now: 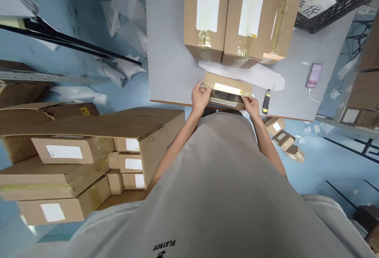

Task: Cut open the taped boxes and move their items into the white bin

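Note:
A small cardboard box (214, 79) is held at the front edge of the grey table, its opening facing me and its inside dark. A white label strip runs along the edge of its flap. My left hand (201, 96) grips the box's left end, fingers curled round the corner. At the right end, my right hand (251, 104) pinches the lower corner. Just right of that hand lies a yellow and black utility knife (266, 102). Behind the box a strip of white paper (266, 77) lies flat on the table.
Taped cartons (207, 38) stand at the back of the table (168, 68), beside a black crate (314, 23). A pixelated pink item (314, 75) with a cord lies right. A large open carton (160, 143) holding smaller boxes stands at lower left. Small boxes (284, 139) lie on the floor at right.

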A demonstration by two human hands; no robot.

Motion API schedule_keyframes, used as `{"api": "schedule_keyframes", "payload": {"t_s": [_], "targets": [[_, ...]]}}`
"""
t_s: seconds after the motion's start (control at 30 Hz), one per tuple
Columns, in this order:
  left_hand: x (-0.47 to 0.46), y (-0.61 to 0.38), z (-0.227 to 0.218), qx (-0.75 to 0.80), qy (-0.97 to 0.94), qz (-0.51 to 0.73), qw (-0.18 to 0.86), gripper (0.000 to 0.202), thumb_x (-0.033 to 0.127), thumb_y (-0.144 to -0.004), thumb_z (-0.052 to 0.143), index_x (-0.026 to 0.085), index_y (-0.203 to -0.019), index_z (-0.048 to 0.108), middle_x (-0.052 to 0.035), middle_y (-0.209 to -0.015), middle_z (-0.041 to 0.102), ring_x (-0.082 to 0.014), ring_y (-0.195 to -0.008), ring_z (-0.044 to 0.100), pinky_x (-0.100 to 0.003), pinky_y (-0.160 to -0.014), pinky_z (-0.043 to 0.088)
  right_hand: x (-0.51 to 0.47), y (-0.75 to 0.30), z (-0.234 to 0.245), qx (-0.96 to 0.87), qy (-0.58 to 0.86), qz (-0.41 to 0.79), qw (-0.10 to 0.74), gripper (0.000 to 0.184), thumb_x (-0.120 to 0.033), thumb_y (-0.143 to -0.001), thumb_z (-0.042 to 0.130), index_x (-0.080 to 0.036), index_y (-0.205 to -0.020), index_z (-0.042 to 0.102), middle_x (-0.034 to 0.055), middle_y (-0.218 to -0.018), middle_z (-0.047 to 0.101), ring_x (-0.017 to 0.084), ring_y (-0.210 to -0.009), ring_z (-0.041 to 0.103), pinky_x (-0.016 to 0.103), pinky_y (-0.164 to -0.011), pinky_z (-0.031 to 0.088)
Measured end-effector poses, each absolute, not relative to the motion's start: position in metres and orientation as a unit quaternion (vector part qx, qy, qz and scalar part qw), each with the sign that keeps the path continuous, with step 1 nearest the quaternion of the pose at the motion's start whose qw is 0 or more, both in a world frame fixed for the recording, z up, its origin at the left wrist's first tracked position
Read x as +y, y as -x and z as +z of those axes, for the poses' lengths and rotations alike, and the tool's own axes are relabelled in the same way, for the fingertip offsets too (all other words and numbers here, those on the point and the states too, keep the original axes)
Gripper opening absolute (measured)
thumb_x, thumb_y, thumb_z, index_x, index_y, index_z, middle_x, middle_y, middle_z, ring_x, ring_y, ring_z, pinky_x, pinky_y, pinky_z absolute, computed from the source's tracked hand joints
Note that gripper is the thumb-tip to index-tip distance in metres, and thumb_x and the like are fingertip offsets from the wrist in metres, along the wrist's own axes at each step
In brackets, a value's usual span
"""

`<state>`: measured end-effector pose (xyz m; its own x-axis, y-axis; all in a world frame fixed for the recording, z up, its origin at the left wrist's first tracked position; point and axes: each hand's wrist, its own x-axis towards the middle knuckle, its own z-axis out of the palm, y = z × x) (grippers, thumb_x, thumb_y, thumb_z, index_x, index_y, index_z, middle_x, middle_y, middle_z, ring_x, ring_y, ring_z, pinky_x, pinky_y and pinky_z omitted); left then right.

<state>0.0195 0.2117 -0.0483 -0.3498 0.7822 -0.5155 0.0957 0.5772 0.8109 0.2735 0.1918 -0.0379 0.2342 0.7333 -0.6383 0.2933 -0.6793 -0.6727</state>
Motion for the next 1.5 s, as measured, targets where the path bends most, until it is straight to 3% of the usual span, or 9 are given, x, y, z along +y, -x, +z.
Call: {"api": "schedule_keyframes", "payload": {"t_s": [0.1, 0.2, 0.33, 0.43, 0.53, 0.87, 1.17, 1.33, 1.5], "targets": [[0.212, -0.021, -0.052, 0.715, -0.286, 0.372, 0.518, 0.024, 0.032, -0.099, 0.075, 0.02, -0.119, 0.078, 0.0073, -0.063, 0.033, -0.0174, -0.061, 0.045, -0.032, -0.075, 0.05, 0.198, -0.273, -0.036, -0.354, 0.756, 0.508, 0.212, 0.075, -0.091, -0.086, 0.067, -0.018, -0.099, 0.081, 0.0006, -0.072, 0.063, 0.022, -0.074, 0.064, 0.035, -0.061, 0.062], [0.208, -0.017, -0.055, 0.707, -0.309, 0.359, 0.524, 0.038, 0.024, -0.092, 0.077, 0.02, -0.13, 0.076, 0.0062, -0.066, 0.046, -0.0192, -0.068, 0.056, -0.034, -0.084, 0.056, 0.205, -0.277, -0.033, -0.372, 0.749, 0.506, 0.212, 0.078, -0.092, -0.091, 0.066, -0.017, -0.104, 0.084, 0.0, -0.068, 0.062, 0.024, -0.073, 0.068, 0.036, -0.058, 0.063], [0.193, -0.004, -0.049, 0.723, -0.431, 0.303, 0.447, 0.052, 0.019, -0.081, 0.081, 0.025, -0.132, 0.075, -0.0094, -0.12, 0.074, -0.0306, -0.125, 0.07, -0.044, -0.115, 0.057, 0.212, -0.28, -0.028, -0.389, 0.741, 0.508, 0.202, 0.078, -0.091, -0.092, 0.07, -0.02, -0.123, 0.08, -0.0027, -0.065, 0.064, 0.026, -0.067, 0.074, 0.037, -0.061, 0.064], [0.176, 0.005, -0.039, 0.707, -0.535, 0.247, 0.392, 0.062, 0.022, -0.081, 0.086, 0.027, -0.142, 0.073, -0.0174, -0.175, 0.049, -0.041, -0.169, 0.04, -0.058, -0.136, 0.039, 0.221, -0.28, -0.026, -0.412, 0.752, 0.488, 0.164, 0.075, -0.094, -0.096, 0.061, -0.023, -0.114, 0.079, -0.0022, -0.062, 0.064, 0.027, -0.065, 0.076, 0.04, -0.073, 0.065], [0.162, 0.005, -0.035, 0.666, -0.601, 0.189, 0.4, 0.064, 0.03, -0.088, 0.086, 0.029, -0.15, 0.071, -0.0131, -0.194, 0.019, -0.0459, -0.181, 0.008, -0.069, -0.143, 0.019, 0.235, -0.277, -0.028, -0.439, 0.773, 0.44, 0.128, 0.074, -0.096, -0.099, 0.054, -0.025, -0.098, 0.076, 0.0033, -0.064, 0.07, 0.031, -0.078, 0.08, 0.043, -0.087, 0.063], [0.164, -0.009, -0.043, 0.629, -0.653, 0.135, 0.4, 0.052, 0.031, -0.09, 0.09, 0.033, -0.14, 0.078, -0.0083, -0.194, 0.025, -0.0409, -0.183, 0.004, -0.074, -0.144, -0.002, 0.245, -0.27, -0.026, -0.523, 0.779, 0.345, 0.016, 0.055, -0.064, -0.114, 0.051, -0.021, -0.107, 0.084, 0.0221, -0.117, 0.086, 0.042, -0.12, 0.079, 0.048, -0.106, 0.055], [0.144, 0.01, -0.007, 0.657, -0.663, 0.096, 0.346, 0.091, 0.031, -0.083, 0.097, 0.033, -0.165, 0.059, -0.0156, -0.195, 0.011, -0.0473, -0.181, -0.001, -0.08, -0.142, 0.009, 0.21, -0.28, -0.027, -0.583, 0.712, 0.384, 0.082, 0.052, -0.043, -0.112, 0.05, -0.022, -0.153, 0.075, 0.0107, -0.11, 0.088, 0.036, -0.111, 0.08, 0.047, -0.109, 0.058], [0.144, 0.025, -0.002, 0.703, -0.621, 0.119, 0.324, 0.111, 0.047, -0.078, 0.102, 0.024, -0.172, 0.047, -0.0248, -0.194, 0.005, -0.0521, -0.18, -0.006, -0.081, -0.141, 0.006, 0.208, -0.274, -0.025, -0.598, 0.712, 0.366, 0.039, 0.04, -0.031, -0.11, 0.053, -0.025, -0.134, 0.084, 0.0132, -0.116, 0.088, 0.038, -0.116, 0.079, 0.046, -0.109, 0.056], [0.159, 0.026, -0.007, 0.714, -0.596, 0.144, 0.338, 0.084, 0.043, -0.093, 0.085, 0.02, -0.167, 0.051, -0.0225, -0.195, 0.003, -0.0491, -0.181, -0.011, -0.078, -0.142, 0.0, 0.217, -0.255, -0.025, -0.602, 0.691, 0.398, -0.033, 0.033, -0.021, -0.108, 0.055, -0.023, -0.111, 0.088, 0.0156, -0.116, 0.088, 0.038, -0.116, 0.08, 0.041, -0.102, 0.057]]}}
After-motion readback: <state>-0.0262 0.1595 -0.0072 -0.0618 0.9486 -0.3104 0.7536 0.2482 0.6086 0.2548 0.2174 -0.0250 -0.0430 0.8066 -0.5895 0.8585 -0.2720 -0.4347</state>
